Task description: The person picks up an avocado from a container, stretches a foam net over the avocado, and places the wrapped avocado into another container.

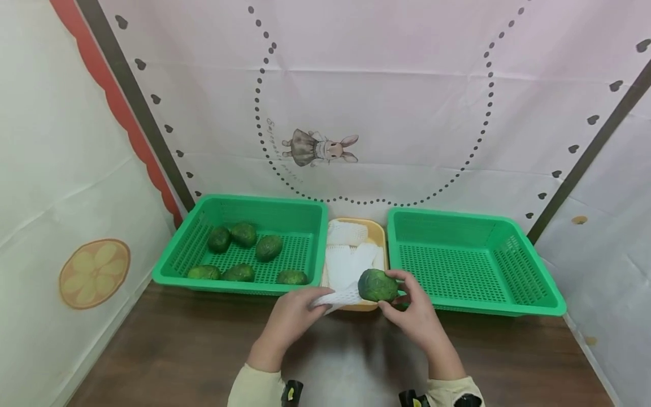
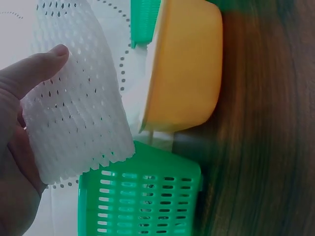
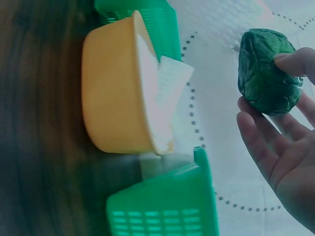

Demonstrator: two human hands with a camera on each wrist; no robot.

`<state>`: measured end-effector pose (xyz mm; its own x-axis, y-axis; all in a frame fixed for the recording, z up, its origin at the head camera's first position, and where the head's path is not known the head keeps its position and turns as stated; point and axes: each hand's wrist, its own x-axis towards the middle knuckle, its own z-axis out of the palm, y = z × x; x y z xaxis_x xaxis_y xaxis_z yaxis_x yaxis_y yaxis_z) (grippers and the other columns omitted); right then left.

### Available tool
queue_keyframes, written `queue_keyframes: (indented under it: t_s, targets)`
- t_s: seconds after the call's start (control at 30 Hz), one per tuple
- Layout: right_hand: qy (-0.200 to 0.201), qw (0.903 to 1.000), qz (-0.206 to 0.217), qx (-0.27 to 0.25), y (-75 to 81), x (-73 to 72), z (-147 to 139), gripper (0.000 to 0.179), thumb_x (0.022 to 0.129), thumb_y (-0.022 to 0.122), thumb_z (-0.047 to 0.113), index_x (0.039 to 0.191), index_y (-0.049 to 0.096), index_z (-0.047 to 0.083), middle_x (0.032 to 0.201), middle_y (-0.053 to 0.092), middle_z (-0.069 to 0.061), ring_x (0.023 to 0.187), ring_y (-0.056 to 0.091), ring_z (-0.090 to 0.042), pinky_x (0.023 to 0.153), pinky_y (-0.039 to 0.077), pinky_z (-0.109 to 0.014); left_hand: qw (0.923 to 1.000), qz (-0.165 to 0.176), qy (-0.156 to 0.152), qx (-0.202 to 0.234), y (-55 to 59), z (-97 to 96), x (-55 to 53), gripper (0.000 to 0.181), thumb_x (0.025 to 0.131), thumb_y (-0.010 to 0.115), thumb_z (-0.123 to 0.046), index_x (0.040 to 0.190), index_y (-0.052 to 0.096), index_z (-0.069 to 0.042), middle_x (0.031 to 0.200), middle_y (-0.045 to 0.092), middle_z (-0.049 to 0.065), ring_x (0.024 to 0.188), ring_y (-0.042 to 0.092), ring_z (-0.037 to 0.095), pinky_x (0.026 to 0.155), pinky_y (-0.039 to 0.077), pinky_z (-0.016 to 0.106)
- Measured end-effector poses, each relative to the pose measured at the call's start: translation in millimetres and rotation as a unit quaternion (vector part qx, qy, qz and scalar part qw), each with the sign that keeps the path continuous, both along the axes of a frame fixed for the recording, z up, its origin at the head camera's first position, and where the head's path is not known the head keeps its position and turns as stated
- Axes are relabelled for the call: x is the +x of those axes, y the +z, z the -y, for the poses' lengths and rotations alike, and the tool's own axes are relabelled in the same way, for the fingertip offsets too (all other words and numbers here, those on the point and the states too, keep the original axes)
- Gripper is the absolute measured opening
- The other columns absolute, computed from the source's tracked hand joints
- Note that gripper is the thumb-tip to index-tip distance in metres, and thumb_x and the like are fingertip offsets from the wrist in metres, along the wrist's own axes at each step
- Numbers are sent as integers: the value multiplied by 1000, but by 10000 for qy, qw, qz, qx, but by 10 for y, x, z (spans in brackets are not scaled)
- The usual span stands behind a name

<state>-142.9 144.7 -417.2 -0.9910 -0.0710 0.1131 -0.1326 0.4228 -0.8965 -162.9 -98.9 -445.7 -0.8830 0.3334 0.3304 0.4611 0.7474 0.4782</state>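
Observation:
My left hand [image 1: 293, 316] pinches a white foam net sleeve [image 2: 78, 108] between thumb and fingers; in the left wrist view it hangs flattened, its cut end towards the lower right. In my right hand [image 1: 414, 311] is a dark green, wrinkled avocado [image 3: 268, 71], gripped by thumb and fingertips. The sleeve's far end meets the avocado's left side in the head view. Both hands are over the front of a yellow tub [image 1: 377, 232] that holds more white foam net sleeves [image 1: 348, 233].
Left of the tub, a green basket [image 1: 326, 243] holds several avocados [image 1: 268, 247]. A second green basket [image 1: 447, 277] on the right shows its bare slotted bottom. Both stand on a dark wooden table [image 1: 168, 339], with a printed white cloth [image 1: 376, 124] hanging behind.

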Motion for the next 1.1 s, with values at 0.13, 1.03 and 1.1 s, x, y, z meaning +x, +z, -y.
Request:
queue_keyframes:
  t_s: [0.13,1.03,1.1]
  targets:
    - [-81,10000,3,26,-56,12,18,55,78,72,4,126,48,16,121,52,-14,86,56,-28,68,49,-34,10000,-6,-92,22,-14,4,10,26,78,75,-20,103,72,-19,98,69,-5,90,63,10,75,51,32]
    - [840,9944,-566,-292,-349,73,87,53,75,72,-7,123,58,9,120,48,-12,94,54,-28,74,51,-40,9945,818,-621,214,-62,-183,90,58,79,70,-38,129,56,-12,113,64,7,93,60,14,77,49,35]
    - [820,9950,-407,-399,-363,86,102,55,74,72,-8,124,57,8,119,48,-12,97,55,-31,75,52,-40,9932,926,-659,233,-63,-185,101,61,79,71,-38,131,54,-11,117,62,7,98,59,15,80,49,36]
